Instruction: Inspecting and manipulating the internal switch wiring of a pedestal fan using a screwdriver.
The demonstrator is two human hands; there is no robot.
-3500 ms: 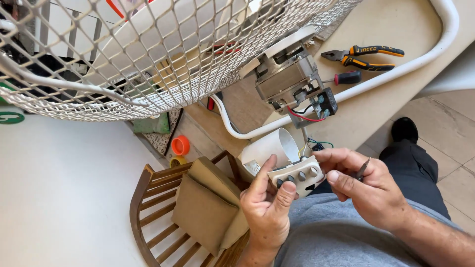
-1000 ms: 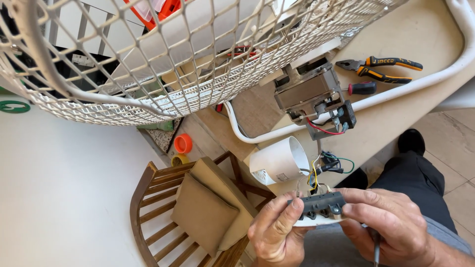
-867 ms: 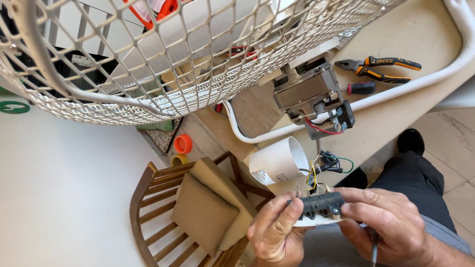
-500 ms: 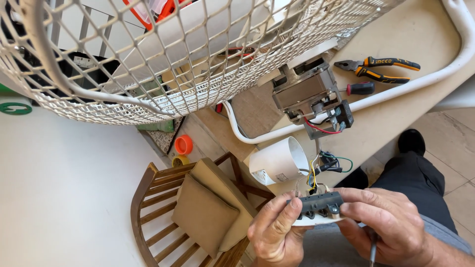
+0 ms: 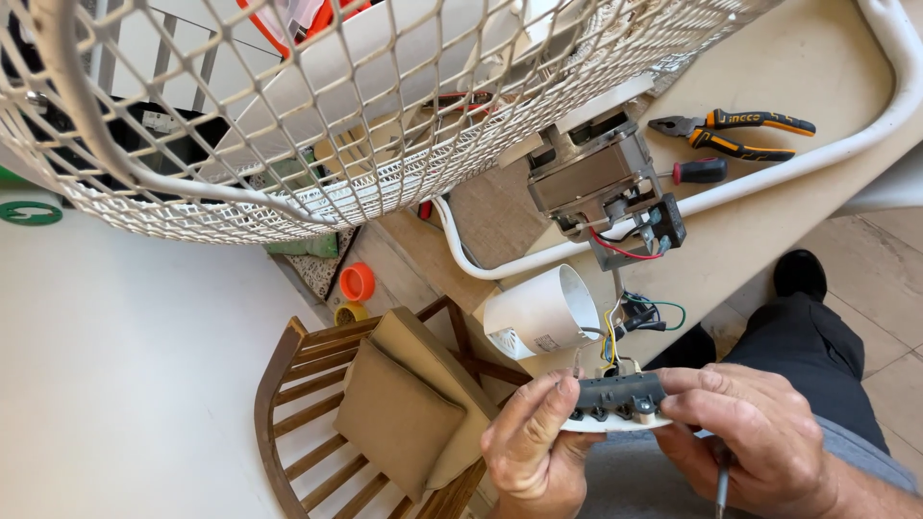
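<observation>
Head view, looking down. Both hands hold a small dark grey switch block (image 5: 620, 392) with a row of buttons, seated on a white backing piece, low in the frame over the person's lap.

Left hand (image 5: 531, 452): thumb and fingertips pinch the block's left end — grip closed on it. Right hand (image 5: 760, 437): fingers wrap the right end, grip closed on it too; a thin metal shaft, seemingly a small tool, sticks out below this hand.

Coloured wires (image 5: 615, 336) run up from the block toward the exposed motor unit (image 5: 594, 183), which sits on the tan surface (image 5: 827, 58) beside the white tube frame (image 5: 769, 173).

Progress, as judged: the fan is already opened up — motor bare, white cylindrical cover (image 5: 538, 312) off and lying on its side, switch block out of its housing yet wired. Reassembly is all left.

Nearby: pliers with orange-black handles (image 5: 735, 133), a screwdriver (image 5: 697, 171), white wire fan guard (image 5: 288, 115) filling the top, wooden chair with cushions (image 5: 385, 413) below.

Hidden or unclear: the block's underside and terminals; the tool's tip, cut off by the frame edge; wire ends behind the cover.
</observation>
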